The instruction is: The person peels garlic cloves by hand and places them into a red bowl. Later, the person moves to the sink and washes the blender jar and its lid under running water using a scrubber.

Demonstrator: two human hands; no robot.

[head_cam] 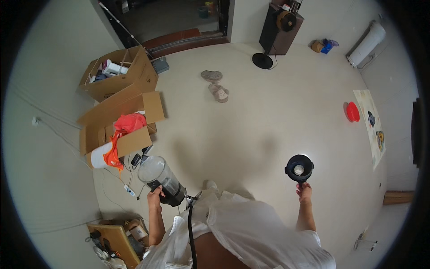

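Note:
At lower left, my left hand (pixel 156 197) grips the dark lower part of a clear cylindrical container (pixel 164 180), which looks like a vacuum cleaner's dust bin and is tilted to the upper left. Grey residue clouds its clear wall. Well apart from it on the right, my right hand (pixel 304 191) holds a round black plastic part (pixel 299 168) by its short handle, a pale round piece showing in its middle. A black strap or hose (pixel 190 232) hangs down in front of my white clothing.
Two open cardboard boxes (pixel 134 143) (pixel 117 82) with mixed contents stand at left, near a power strip (pixel 129 190) and cables. Slippers (pixel 220 93) lie ahead. A fan's round base (pixel 262 61) stands beyond. At right are a red basin (pixel 352 112) and a printed sheet (pixel 369 124).

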